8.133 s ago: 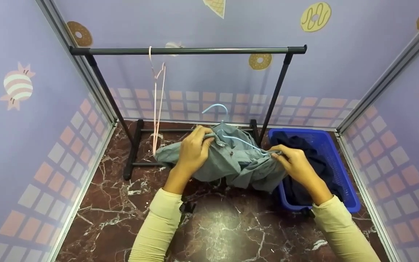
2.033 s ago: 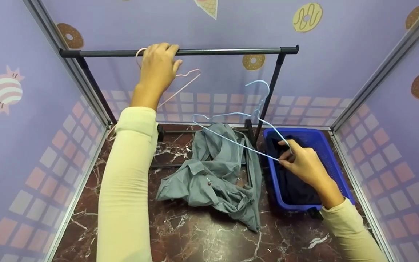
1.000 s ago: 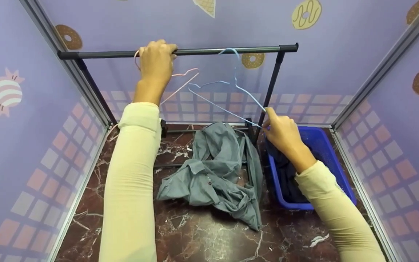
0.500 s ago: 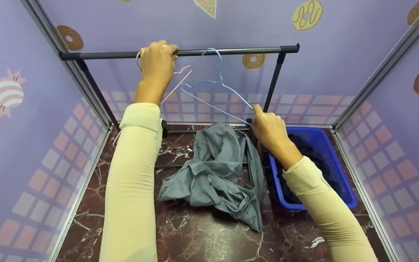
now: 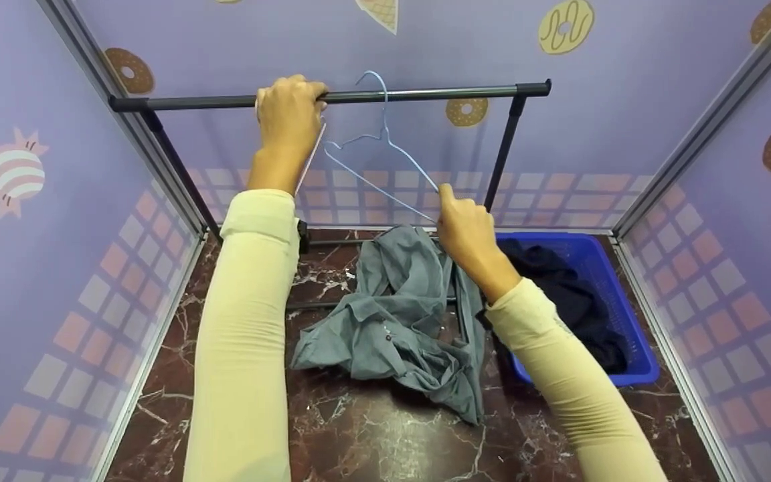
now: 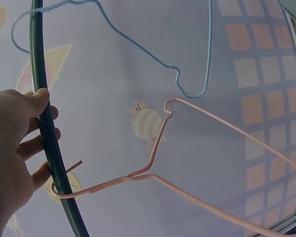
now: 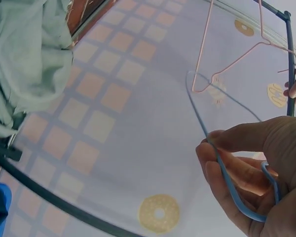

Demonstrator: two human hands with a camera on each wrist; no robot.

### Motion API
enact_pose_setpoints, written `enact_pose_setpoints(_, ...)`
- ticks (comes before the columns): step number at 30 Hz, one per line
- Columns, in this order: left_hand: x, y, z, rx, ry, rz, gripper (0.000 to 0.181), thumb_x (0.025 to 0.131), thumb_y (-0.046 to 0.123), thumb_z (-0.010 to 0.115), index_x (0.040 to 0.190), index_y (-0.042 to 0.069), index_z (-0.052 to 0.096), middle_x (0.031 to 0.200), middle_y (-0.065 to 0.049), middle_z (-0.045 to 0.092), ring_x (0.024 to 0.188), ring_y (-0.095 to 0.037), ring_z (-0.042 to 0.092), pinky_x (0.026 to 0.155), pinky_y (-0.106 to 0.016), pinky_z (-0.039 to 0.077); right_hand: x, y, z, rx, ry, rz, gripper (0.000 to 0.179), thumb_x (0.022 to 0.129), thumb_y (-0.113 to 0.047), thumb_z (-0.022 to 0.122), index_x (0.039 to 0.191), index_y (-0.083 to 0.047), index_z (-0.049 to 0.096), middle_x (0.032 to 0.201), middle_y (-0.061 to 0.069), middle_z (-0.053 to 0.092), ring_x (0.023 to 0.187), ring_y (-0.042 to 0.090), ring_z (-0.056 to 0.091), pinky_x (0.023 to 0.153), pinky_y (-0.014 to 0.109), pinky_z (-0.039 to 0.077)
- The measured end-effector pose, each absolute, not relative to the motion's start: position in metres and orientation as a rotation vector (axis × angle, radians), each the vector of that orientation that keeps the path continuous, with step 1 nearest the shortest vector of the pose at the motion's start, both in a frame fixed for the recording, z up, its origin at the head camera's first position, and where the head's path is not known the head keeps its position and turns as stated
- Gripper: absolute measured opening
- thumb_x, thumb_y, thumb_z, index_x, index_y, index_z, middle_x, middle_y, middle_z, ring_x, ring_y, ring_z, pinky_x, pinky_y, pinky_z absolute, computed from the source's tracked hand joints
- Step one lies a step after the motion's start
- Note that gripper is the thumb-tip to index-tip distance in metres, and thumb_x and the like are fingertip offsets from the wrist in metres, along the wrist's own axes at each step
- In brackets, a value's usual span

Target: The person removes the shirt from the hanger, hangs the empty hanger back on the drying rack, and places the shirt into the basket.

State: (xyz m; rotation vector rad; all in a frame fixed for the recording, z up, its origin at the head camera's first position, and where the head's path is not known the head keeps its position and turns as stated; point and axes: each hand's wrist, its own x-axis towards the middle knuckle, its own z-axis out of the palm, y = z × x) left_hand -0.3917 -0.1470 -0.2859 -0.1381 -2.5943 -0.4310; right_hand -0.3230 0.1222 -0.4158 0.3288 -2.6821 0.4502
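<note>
My left hand (image 5: 288, 124) grips the black rail (image 5: 439, 93) of a clothes rack, thumb on one side and fingers on the other in the left wrist view. A pink wire hanger (image 6: 106, 184) hangs on the rail right by that hand, mostly hidden behind it in the head view. With my right hand (image 5: 467, 224) I hold a light blue wire hanger (image 5: 385, 115) by its right corner. Its hook overlaps the rail, the curve above it, and its left corner reaches close to the pink hanger. No clothing is on the blue hanger.
A crumpled grey-green button shirt (image 5: 375, 335) lies over the rack's base and the dark marbled floor (image 5: 399, 448). To the right stands a blue plastic basket (image 5: 620, 308) with dark cloth (image 5: 576, 291) in it. Patterned lilac walls enclose three sides.
The shirt, earlier held in both hands around the blue hanger, now lies on the floor. The right hand has carried the hanger up and left to the rail. The pink hanger has swung leftward.
</note>
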Motion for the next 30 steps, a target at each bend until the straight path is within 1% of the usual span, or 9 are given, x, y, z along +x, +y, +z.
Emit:
enact_pose_setpoints(10, -0.392, -0.147, -0.288, -0.135, -2.559, -0.453, 0.024, 0.098, 0.016, 0.069, 0.120, 0.014, 0.078, 0.116, -0.012, 0.076, 0.113, -0.036, 0.069, 0.094, -0.051, 0.049, -0.324, 0.093, -0.424, 0.303, -2.744, 0.509, 0.022, 0.093, -0.001, 0.054, 0.115, -0.004, 0.051, 0.087, 0.031, 0.070, 0.077, 0.054, 0.070, 0.060, 0.063, 0.058)
enact_pose_setpoints(15, -0.393, -0.149, -0.291, -0.157, -2.521, -0.462, 0.021, 0.097, 0.014, 0.071, 0.116, 0.012, 0.079, 0.115, -0.012, 0.077, 0.110, -0.037, 0.071, 0.092, -0.052, 0.050, -0.321, 0.085, -0.429, 0.354, -2.798, 0.556, 0.034, 0.093, 0.000, 0.060, 0.125, -0.006, 0.052, 0.091, 0.029, 0.072, 0.080, 0.052, 0.072, 0.062, 0.061, 0.059)
enact_pose_setpoints(19, -0.391, -0.151, -0.293, -0.189, -2.502, -0.467, 0.019, 0.096, 0.012, 0.072, 0.113, 0.009, 0.079, 0.115, -0.011, 0.078, 0.107, -0.040, 0.072, 0.088, -0.053, 0.050, -0.318, 0.085, -0.431, 0.420, -2.835, 0.588, 0.041, 0.093, 0.002, 0.061, 0.131, -0.007, 0.052, 0.094, 0.025, 0.074, 0.082, 0.051, 0.072, 0.063, 0.060, 0.059)
enact_pose_setpoints(21, -0.389, -0.152, -0.293, -0.211, -2.513, -0.482, 0.023, 0.097, 0.011, 0.071, 0.119, 0.007, 0.076, 0.121, -0.012, 0.076, 0.112, -0.040, 0.070, 0.093, -0.053, 0.049, -0.318, 0.086, -0.432, 0.462, -2.847, 0.621, 0.044, 0.091, 0.003, 0.060, 0.133, -0.007, 0.052, 0.096, 0.020, 0.075, 0.084, 0.050, 0.073, 0.065, 0.059, 0.060)
enact_pose_setpoints(23, -0.387, -0.154, -0.293, -0.237, -2.530, -0.513, 0.029, 0.098, 0.011, 0.070, 0.126, 0.005, 0.073, 0.129, -0.013, 0.072, 0.122, -0.038, 0.066, 0.107, -0.052, 0.046, -0.317, 0.088, -0.433, 0.501, -2.855, 0.660, 0.047, 0.091, 0.003, 0.059, 0.136, -0.008, 0.054, 0.097, 0.016, 0.076, 0.084, 0.047, 0.073, 0.066, 0.057, 0.060)
enact_pose_setpoints(25, -0.384, -0.155, -0.294, -0.260, -2.546, -0.549, 0.037, 0.099, 0.012, 0.068, 0.135, 0.003, 0.067, 0.140, -0.015, 0.066, 0.134, -0.035, 0.059, 0.120, -0.053, 0.037, -0.316, 0.090, -0.434, 0.524, -2.863, 0.686, 0.048, 0.092, 0.000, 0.060, 0.139, -0.009, 0.054, 0.095, 0.013, 0.077, 0.083, 0.045, 0.072, 0.067, 0.055, 0.059)
enact_pose_setpoints(26, -0.383, -0.155, -0.294, -0.269, -2.548, -0.567, 0.040, 0.100, 0.014, 0.067, 0.138, 0.003, 0.064, 0.144, -0.015, 0.063, 0.139, -0.034, 0.055, 0.124, -0.054, 0.032, -0.315, 0.091, -0.435, 0.535, -2.864, 0.693, 0.047, 0.093, -0.003, 0.062, 0.139, -0.009, 0.054, 0.095, 0.012, 0.077, 0.082, 0.044, 0.073, 0.067, 0.055, 0.059)
enact_pose_setpoints(28, -0.379, -0.154, -0.295, -0.282, -2.539, -0.605, 0.044, 0.101, 0.017, 0.066, 0.142, 0.003, 0.059, 0.150, -0.016, 0.057, 0.145, -0.034, 0.048, 0.127, -0.053, 0.025, -0.313, 0.094, -0.436, 0.549, -2.869, 0.708, 0.045, 0.095, -0.011, 0.065, 0.139, -0.009, 0.055, 0.096, 0.012, 0.077, 0.082, 0.041, 0.073, 0.067, 0.054, 0.059)
enact_pose_setpoints(30, -0.373, -0.152, -0.296, -0.295, -2.514, -0.631, 0.048, 0.102, 0.021, 0.065, 0.146, 0.004, 0.056, 0.154, -0.016, 0.053, 0.149, -0.035, 0.043, 0.129, -0.049, 0.023, -0.310, 0.097, -0.437, 0.563, -2.882, 0.727, 0.045, 0.097, -0.021, 0.068, 0.138, -0.010, 0.055, 0.100, 0.010, 0.078, 0.085, 0.038, 0.074, 0.069, 0.052, 0.060)
